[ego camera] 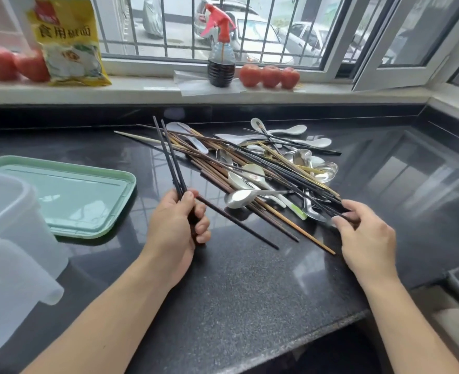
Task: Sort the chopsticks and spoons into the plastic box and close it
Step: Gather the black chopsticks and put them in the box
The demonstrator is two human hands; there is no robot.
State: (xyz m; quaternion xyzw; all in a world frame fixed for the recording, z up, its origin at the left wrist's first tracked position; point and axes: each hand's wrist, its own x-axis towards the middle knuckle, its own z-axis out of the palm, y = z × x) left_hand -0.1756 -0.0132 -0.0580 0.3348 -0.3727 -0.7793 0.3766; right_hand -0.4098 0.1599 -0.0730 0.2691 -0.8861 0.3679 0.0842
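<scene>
Left hand (178,225) is clenched around two dark chopsticks (169,155), gripping them near their lower ends so the sticks stand up and lean away from the person, tips pointing toward the window. Right hand (366,236) is at the near right edge of the pile (263,168), fingertips pinching the ends of a few dark chopsticks there; how many, I can't tell.

So the pile itself sits between the two hands and a bit further back on the black counter (236,292). It's a jumble of dark, brown and pale chopsticks with metal and white spoons mixed in. Most of the sticks run on a diagonal, far-left to near-right, so their near ends point pretty much straight at the right hand. That makes the right hand the obvious one to pull them out lengthwise.

The plastic box (10,238) is way over on the near left, open, with its green lid (69,195) lying flat on the counter just behind it. The left hand is clearly closer to it, so my guess is its pair goes in by swinging left, and it'll need laying along the box's length.
</scene>
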